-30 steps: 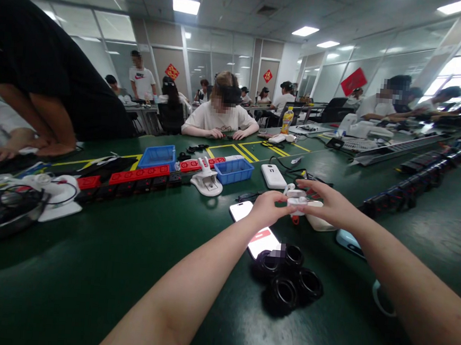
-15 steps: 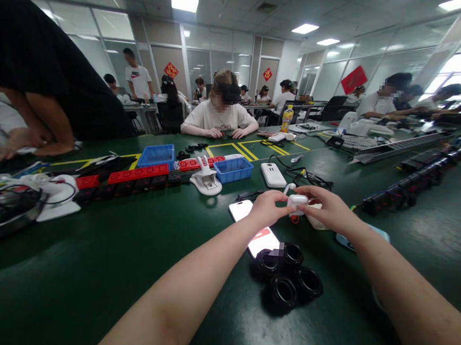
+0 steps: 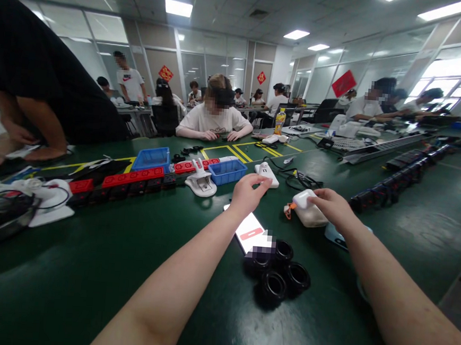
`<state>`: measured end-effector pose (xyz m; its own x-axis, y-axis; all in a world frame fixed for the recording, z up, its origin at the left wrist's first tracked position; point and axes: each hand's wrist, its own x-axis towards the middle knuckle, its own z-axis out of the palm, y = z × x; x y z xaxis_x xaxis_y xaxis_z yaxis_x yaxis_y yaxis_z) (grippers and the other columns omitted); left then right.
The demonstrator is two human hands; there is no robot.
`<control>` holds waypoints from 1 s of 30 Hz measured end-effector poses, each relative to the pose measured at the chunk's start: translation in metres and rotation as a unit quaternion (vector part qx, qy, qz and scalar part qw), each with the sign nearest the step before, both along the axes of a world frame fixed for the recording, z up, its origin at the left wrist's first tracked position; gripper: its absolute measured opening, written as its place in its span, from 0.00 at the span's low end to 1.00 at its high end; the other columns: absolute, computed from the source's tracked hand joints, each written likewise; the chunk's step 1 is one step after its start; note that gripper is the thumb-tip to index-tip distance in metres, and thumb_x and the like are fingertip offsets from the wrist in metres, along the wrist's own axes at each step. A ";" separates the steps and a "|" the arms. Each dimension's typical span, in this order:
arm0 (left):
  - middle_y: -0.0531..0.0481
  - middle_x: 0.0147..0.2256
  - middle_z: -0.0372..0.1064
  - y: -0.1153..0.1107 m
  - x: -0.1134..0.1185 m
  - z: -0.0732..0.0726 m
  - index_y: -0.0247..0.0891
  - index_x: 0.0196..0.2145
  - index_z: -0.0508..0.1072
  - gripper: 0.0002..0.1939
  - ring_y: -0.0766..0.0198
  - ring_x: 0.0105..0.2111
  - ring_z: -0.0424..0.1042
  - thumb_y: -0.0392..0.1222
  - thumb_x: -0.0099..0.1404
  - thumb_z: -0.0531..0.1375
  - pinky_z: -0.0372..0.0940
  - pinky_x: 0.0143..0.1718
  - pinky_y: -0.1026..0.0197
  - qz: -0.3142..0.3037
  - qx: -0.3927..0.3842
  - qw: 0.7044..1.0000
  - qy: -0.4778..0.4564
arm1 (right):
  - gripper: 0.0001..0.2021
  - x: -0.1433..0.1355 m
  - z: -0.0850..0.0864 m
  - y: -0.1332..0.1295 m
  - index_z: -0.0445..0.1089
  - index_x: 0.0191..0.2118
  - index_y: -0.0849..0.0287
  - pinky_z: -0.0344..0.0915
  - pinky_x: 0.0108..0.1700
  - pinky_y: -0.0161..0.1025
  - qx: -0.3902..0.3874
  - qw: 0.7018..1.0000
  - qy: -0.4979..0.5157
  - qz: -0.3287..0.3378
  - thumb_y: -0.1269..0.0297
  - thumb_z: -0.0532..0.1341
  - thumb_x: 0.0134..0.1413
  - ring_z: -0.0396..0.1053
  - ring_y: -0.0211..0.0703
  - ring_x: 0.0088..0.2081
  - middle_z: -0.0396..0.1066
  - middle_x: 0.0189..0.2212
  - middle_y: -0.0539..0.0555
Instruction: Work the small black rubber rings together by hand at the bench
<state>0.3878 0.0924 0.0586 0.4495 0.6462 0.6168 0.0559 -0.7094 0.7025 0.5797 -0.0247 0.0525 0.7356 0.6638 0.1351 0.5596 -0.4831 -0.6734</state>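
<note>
Four black rings are closest, nearer me than either grip, with a lit phone just past them, below the left hand. Right hand has the white case pinched, seen over a beige case. Left fingertips are closed on a white earbud, overlapping the power bank from here. Beyond that grip, off left, there's a blue bin.
</note>
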 end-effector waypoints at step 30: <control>0.51 0.33 0.71 -0.038 -0.017 0.028 0.38 0.30 0.74 0.13 0.64 0.38 0.69 0.40 0.64 0.50 0.62 0.42 0.64 -0.119 0.052 0.991 0.026 | 0.16 -0.080 0.057 -0.013 0.67 0.34 0.59 0.62 0.30 0.36 0.269 0.935 0.082 0.215 0.52 0.56 0.45 0.65 0.40 0.31 0.68 0.30 0.53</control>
